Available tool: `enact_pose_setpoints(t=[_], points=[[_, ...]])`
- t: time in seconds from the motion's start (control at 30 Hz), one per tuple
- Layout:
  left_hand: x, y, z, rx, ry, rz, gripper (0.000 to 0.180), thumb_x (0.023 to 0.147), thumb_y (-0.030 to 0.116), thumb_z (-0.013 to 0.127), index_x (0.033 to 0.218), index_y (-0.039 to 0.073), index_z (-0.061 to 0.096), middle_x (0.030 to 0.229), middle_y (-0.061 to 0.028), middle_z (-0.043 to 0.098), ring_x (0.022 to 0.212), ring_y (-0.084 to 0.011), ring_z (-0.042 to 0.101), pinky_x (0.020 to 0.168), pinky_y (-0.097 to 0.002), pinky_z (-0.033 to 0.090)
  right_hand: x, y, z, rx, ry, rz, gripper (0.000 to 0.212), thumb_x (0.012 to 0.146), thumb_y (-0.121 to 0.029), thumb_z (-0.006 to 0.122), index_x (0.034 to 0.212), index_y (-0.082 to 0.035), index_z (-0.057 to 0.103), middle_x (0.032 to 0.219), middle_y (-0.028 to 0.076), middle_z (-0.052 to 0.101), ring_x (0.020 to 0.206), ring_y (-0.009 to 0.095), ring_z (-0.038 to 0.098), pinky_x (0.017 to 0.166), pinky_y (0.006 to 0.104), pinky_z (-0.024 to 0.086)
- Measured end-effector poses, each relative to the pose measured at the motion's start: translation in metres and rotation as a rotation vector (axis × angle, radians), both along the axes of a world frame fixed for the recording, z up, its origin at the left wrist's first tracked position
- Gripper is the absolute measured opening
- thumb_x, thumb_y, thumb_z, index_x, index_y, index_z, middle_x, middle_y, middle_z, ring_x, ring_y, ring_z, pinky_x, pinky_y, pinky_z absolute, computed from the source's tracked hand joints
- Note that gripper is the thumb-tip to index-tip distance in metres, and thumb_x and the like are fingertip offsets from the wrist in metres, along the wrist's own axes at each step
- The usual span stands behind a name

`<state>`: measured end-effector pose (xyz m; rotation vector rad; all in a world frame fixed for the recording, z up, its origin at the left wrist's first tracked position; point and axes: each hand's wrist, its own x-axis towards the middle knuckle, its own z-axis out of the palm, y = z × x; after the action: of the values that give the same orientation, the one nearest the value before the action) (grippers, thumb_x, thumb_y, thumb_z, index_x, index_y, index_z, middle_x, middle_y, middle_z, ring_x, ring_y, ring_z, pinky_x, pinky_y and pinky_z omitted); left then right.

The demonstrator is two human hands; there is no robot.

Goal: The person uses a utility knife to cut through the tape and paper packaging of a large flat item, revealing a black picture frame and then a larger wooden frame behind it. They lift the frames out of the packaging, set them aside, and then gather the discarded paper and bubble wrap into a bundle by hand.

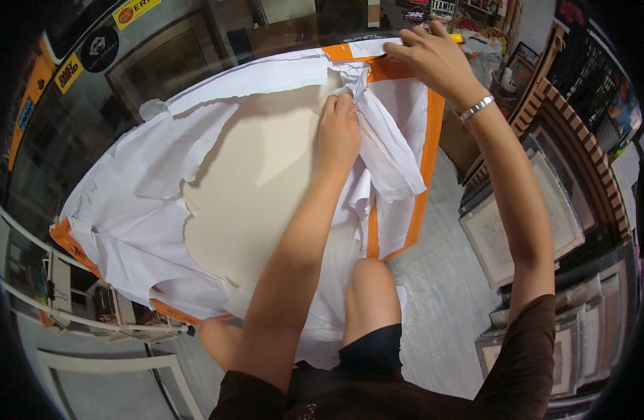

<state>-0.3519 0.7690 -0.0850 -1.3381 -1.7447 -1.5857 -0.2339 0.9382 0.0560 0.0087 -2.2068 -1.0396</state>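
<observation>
A large flat package stands tilted before me, wrapped in torn white paper [140, 154] with orange tape [432, 133] along its edges. Through the big ragged opening a smooth cream-coloured panel [255, 154] shows. My left hand [341, 129] is closed on crumpled white paper near the upper right of the opening, its fingertips partly hidden in the folds. At the package's top right corner, my right hand [434, 59] is closed with its fingers at the taped edge. A yellow-ended tool [457, 38] sticks out behind it; the rest is hidden by the hand.
My knees are against the package's lower side. Several framed pictures [525, 217] lean at the right, beside a striped frame [588, 126]. A white rack [35, 294] and a white frame [112, 362] stand at the left. Dark glass with stickers [100, 49] lies behind the package.
</observation>
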Motion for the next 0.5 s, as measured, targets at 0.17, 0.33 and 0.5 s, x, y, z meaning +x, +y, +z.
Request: enact_pose_setpoints(t=[0.17,0.33,0.5], points=[[0.023,0.001,-0.007,-0.101,0.182,0.031,0.015,0.087,-0.001,0.058,0.101,0.003,0.055,0.098,-0.0179,0.055,0.095,-0.0410,0.056,0.085,-0.0484,0.045,0.034,0.043,0.004,-0.027,-0.002,-0.071,0.023,0.094,-0.020,0.060,0.117,-0.025,0.064,0.105,-0.001,0.065,0.109,0.019,0.062,0.096,0.0410,0.040],[0.057,-0.001,-0.031,-0.256,0.467,-0.030,0.020,0.082,0.005,0.063,0.100,0.011,0.060,0.092,-0.0073,0.056,0.093,-0.0278,0.059,0.082,-0.0418,0.043,0.046,0.039,0.008,-0.178,0.077,-0.090,0.025,0.098,-0.027,0.060,0.123,-0.025,0.064,0.108,-0.002,0.066,0.104,0.019,0.062,0.096,0.0400,0.039],[0.089,-0.007,-0.061,-0.397,0.555,-0.134,0.024,0.080,0.003,0.063,0.103,0.011,0.062,0.090,-0.0059,0.057,0.093,-0.0261,0.058,0.083,-0.0410,0.041,0.018,0.025,-0.008,-0.119,-0.038,0.020,0.021,0.097,-0.025,0.060,0.118,-0.023,0.062,0.106,0.000,0.063,0.106,0.019,0.062,0.098,0.0399,0.038]])
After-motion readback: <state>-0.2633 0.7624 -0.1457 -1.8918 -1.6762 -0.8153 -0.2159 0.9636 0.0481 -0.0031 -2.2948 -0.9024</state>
